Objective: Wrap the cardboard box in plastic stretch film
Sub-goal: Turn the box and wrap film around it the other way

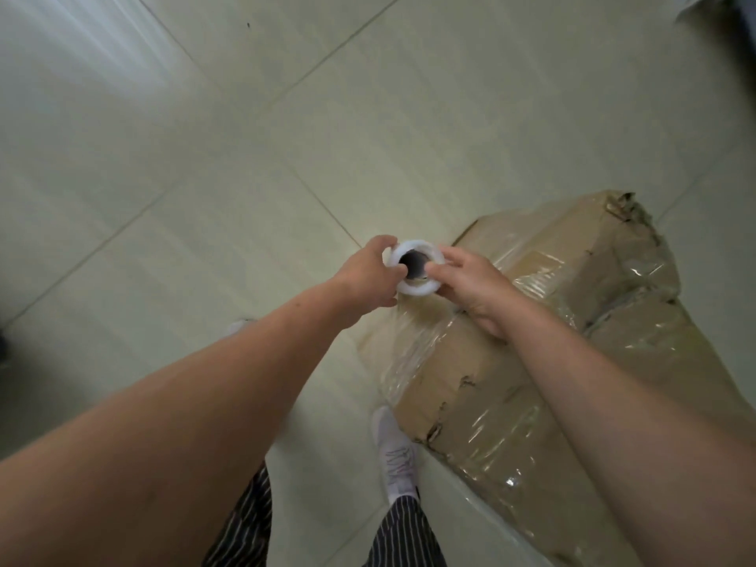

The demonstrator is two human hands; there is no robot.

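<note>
A large brown cardboard box stands on the tiled floor at the right, with clear stretch film over its top and sides. I look down the end of a white film roll with a dark hollow core, held upright beside the box's near left corner. My left hand grips the roll's left side. My right hand holds its right side, thumb at the core's rim. A sheet of film stretches from the roll down to the box.
Pale floor tiles spread to the left and ahead. My white shoe and striped trouser legs stand close to the box's near edge. A dark object sits at the top right corner.
</note>
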